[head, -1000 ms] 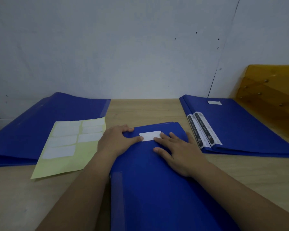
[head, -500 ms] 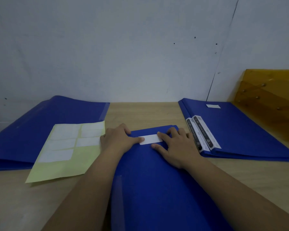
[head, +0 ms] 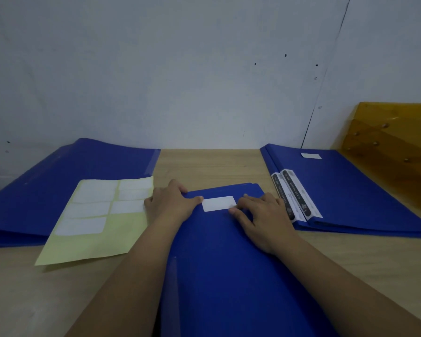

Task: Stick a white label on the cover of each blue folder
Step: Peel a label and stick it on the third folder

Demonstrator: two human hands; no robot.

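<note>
A blue folder [head: 229,263] lies in front of me on the wooden table, with a white label [head: 218,203] near its far edge. My left hand [head: 169,205] rests on the folder's far left corner, its thumb touching the label's left end. Flat on the cover lies my right hand [head: 263,218], fingertips pressing the label's right end. A yellow backing sheet [head: 95,229] with several white labels lies to the left, partly on a stack of blue folders [head: 46,188].
At the right lies another stack of blue folders [head: 350,198]; its top cover carries a white label [head: 310,155], and printed spine strips show along its left edge. An amber plastic rack [head: 394,139] stands at the far right. A pale wall closes the table's far side.
My right hand has slid right along the label, from covering its right part to its right end. The left hand has stayed on the folder's corner.
</note>
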